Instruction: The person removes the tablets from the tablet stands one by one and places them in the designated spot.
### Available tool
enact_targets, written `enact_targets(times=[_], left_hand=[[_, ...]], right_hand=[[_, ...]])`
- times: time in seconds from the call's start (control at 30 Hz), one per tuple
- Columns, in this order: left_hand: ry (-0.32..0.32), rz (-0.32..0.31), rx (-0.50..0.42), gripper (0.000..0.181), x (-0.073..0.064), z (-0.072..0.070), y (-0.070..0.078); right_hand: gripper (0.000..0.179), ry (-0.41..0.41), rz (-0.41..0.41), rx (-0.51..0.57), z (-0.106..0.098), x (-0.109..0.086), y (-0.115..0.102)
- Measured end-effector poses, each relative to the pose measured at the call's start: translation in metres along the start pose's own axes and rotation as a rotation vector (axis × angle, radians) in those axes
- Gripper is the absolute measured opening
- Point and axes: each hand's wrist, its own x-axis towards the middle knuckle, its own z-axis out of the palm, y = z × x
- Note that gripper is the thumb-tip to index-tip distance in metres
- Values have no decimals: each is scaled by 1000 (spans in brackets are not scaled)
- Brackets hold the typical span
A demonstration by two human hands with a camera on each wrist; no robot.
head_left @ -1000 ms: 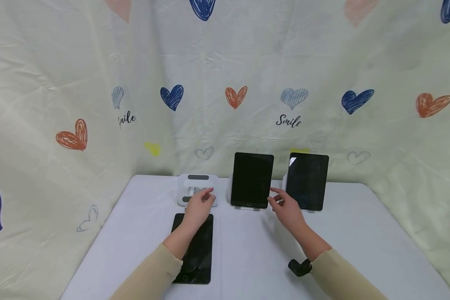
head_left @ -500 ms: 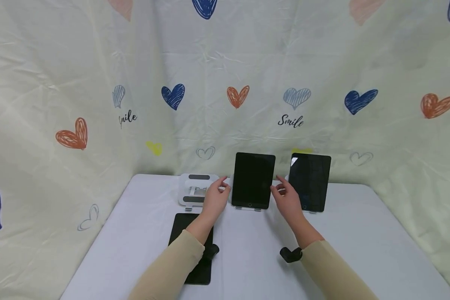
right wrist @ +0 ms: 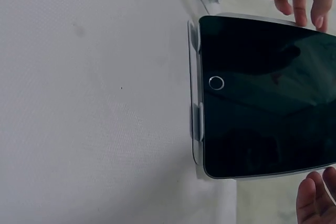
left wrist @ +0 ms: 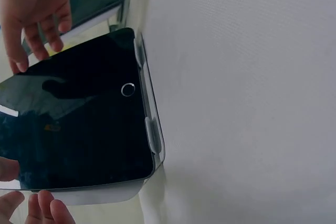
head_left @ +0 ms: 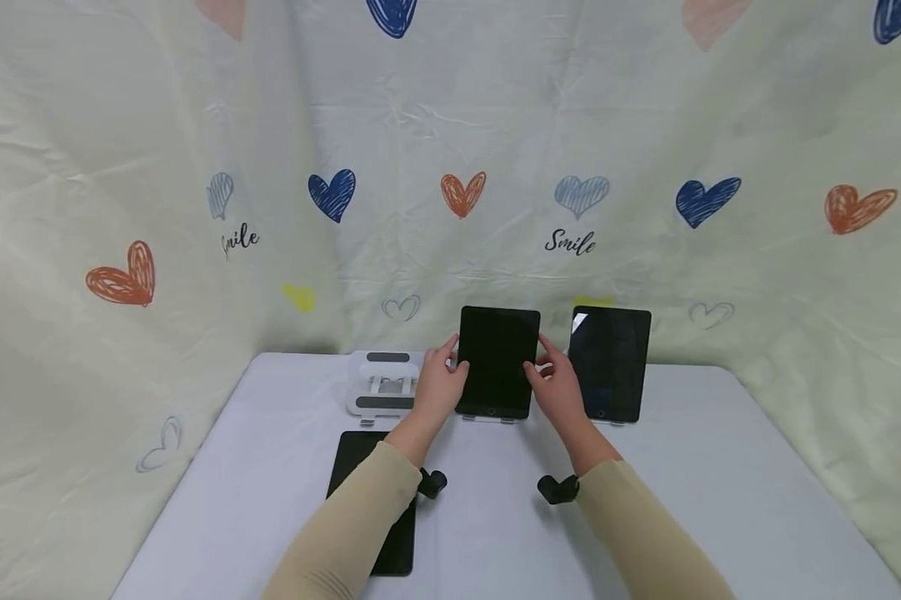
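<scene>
A black tablet (head_left: 497, 358) leans nearly upright on a white stand, its lower edge behind the stand's two small lip clips (right wrist: 201, 121). My left hand (head_left: 440, 385) grips its left edge, with the thumb lying over the screen and the fingers around the side. On the opposite edge, my right hand (head_left: 555, 392) holds the tablet, thumb at the front and index finger stretched up along the side. The left wrist view shows the tablet's home button (left wrist: 128, 89) beside the clips, with fingers at both long edges.
A second black tablet (head_left: 611, 362) leans on another stand to the right. On the left lies a white stand (head_left: 382, 402) with dark pads and no tablet. A third tablet (head_left: 399, 546) lies flat on the white table (head_left: 488, 533), partly beneath my left sleeve. A heart-patterned curtain (head_left: 450, 108) hangs behind.
My left hand has moved right from over the bare stand to the middle tablet's left edge. My right hand has closed in on its right edge, and both now grip it.
</scene>
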Motion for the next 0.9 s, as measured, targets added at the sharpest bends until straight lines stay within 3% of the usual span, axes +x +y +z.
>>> enact_targets(times=[0.3,0.67,0.9], left_hand=[[43,22,-31,49,0,0,-4],[77,112,59,46,-3,-5,-9],[67,135,35,48,-3,-5,-12]], right_hand=[[65,3,-27,-2,3,-1,0],[64,62,-132,-33,5,-2,15],[62,92,-132,-22,6,-6,19]])
